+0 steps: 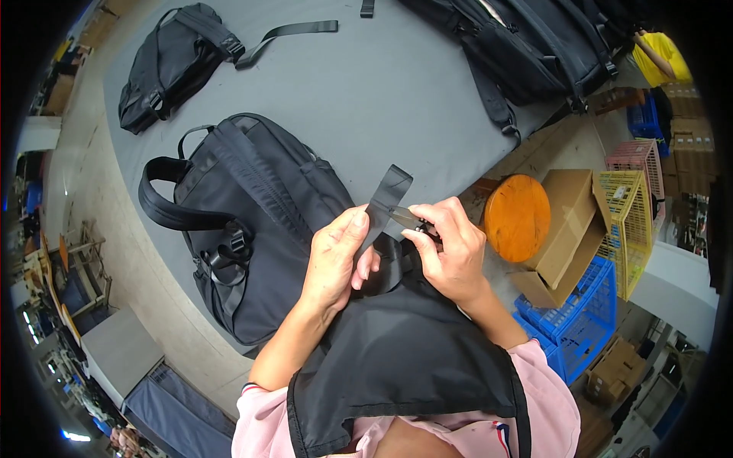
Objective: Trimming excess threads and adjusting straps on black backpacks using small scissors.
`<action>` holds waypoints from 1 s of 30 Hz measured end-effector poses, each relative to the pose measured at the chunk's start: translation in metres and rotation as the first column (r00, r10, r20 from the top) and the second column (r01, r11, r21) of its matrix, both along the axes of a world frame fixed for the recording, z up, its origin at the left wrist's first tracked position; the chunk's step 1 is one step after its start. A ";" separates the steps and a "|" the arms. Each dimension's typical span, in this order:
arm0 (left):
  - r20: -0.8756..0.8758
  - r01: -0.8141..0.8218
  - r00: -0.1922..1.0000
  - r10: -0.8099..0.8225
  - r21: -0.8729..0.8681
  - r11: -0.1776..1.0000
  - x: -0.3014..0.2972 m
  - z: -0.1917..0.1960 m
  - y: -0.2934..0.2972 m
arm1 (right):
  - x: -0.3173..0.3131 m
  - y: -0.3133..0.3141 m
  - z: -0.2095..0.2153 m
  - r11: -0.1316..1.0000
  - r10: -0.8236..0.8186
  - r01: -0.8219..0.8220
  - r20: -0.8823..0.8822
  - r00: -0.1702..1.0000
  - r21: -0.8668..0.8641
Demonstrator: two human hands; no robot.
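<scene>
**Two hands on one strap end**

Both our hands meet on the black webbing strap (388, 195). Our left hand (336, 256) pinches it between thumb and fingers, closed firmly; the strap's long axis runs up and rightward from that pinch. Just right of it, our right hand (450, 248) is closed on small thread snips (408, 220), tips touching the strap's edge. Beyond the grip lies the black backpack (252, 221) on the grey table (366, 99).
</scene>
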State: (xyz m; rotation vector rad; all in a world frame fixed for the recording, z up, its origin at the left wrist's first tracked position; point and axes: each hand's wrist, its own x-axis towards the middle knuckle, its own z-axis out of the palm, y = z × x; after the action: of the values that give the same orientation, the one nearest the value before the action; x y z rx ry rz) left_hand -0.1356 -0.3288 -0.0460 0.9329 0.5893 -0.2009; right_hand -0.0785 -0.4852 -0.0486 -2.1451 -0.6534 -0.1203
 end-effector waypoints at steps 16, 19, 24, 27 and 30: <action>0.084 0.228 0.973 -0.217 -0.166 0.959 -0.001 -0.013 0.005 | 0.030 0.004 0.016 0.786 0.466 0.202 -0.776 0.426 0.584; 0.170 0.143 0.960 -0.220 0.378 0.915 -0.001 -0.014 -0.005 | 0.028 0.011 0.007 0.761 0.483 0.084 -0.647 0.590 0.644; 0.144 0.102 0.882 -0.448 0.870 0.482 -0.008 -0.008 -0.007 | 0.032 0.009 -0.005 0.816 0.368 0.204 -0.759 0.538 0.541; 0.162 0.201 0.923 -0.350 0.572 0.795 -0.005 -0.013 -0.003 | 0.036 0.021 -0.003 0.816 0.336 0.200 -0.727 0.599 0.542; 0.147 0.178 0.965 -0.216 0.237 0.955 -0.001 -0.008 0.002 | 0.031 0.022 -0.008 0.862 0.209 0.179 -0.654 0.727 0.473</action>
State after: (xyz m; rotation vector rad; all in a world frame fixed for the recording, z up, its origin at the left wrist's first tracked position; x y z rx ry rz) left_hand -0.1369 -0.3268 -0.0544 1.2151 0.3625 -0.2345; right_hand -0.0475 -0.4630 -0.0563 -1.4864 -0.1514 0.4661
